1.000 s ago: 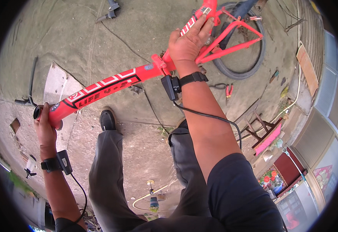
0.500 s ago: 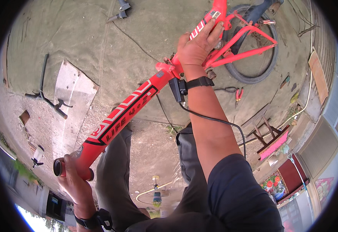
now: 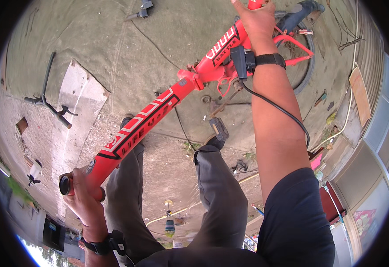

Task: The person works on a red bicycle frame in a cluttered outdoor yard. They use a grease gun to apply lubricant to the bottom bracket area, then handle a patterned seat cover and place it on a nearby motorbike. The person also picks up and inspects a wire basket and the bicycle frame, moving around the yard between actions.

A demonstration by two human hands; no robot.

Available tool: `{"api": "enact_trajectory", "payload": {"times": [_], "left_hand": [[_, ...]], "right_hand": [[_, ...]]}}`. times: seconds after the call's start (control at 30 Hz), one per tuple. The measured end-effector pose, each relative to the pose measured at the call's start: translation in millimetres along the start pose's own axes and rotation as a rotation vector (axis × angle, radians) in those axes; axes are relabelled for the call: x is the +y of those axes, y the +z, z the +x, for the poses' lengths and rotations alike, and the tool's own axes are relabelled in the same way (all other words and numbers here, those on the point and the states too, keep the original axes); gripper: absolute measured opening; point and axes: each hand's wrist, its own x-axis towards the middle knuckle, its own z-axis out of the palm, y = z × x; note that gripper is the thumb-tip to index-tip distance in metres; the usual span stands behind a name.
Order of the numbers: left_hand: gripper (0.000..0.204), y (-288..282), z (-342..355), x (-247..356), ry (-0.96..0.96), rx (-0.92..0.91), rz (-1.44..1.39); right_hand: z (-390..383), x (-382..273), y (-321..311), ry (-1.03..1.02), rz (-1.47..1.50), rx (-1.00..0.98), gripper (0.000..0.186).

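A red bicycle frame (image 3: 143, 118) with white and black markings slants from lower left to upper right across my view. At its lower left end, my left hand (image 3: 85, 200) is closed around the short open head tube (image 3: 65, 184). My right hand (image 3: 257, 24) grips the frame near its top end, at the upper edge of the picture; some of its fingers are hidden or cut off. Midway along the frame sits a hinge-like joint (image 3: 191, 80). A crank with a dark pedal (image 3: 220, 129) hangs below it.
A black tyre (image 3: 311, 62) lies behind the frame at upper right. Left lie a black handlebar (image 3: 47, 100) and a pale board (image 3: 81, 100). A grey tool (image 3: 144, 8) is at the top, with a cable along the ground. A brown board (image 3: 360, 91) leans at the right wall.
My right hand has moved up and right along the frame, gripping farther along it. The frame has tilted, and the crank and pedal have come into view beneath it. My left hand keeps its hold.
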Motion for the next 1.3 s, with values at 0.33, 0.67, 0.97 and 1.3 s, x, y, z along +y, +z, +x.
{"api": "enact_trajectory", "payload": {"times": [0.33, 0.67, 0.97, 1.3], "left_hand": [[0.029, -2.3, 28.1, -19.9, 0.086, 0.080, -0.038], [0.022, -0.3, 136.3, -40.3, 0.192, 0.144, -0.179], [0.022, 1.6, 179.0, -46.6, 0.305, 0.027, -0.172], [0.023, 19.7, 235.1, 0.4, 0.561, -0.289, -0.120]], "right_hand": [[23.1, 38.6, 13.0, 0.216, 0.218, -0.409, 0.012], [25.8, 50.0, -0.3, 0.179, 0.428, -0.383, 0.003], [23.2, 54.1, -11.5, 0.231, 0.384, -0.358, 0.006], [-5.0, 68.0, -103.5, 0.418, 0.621, -0.051, 0.018]]}}
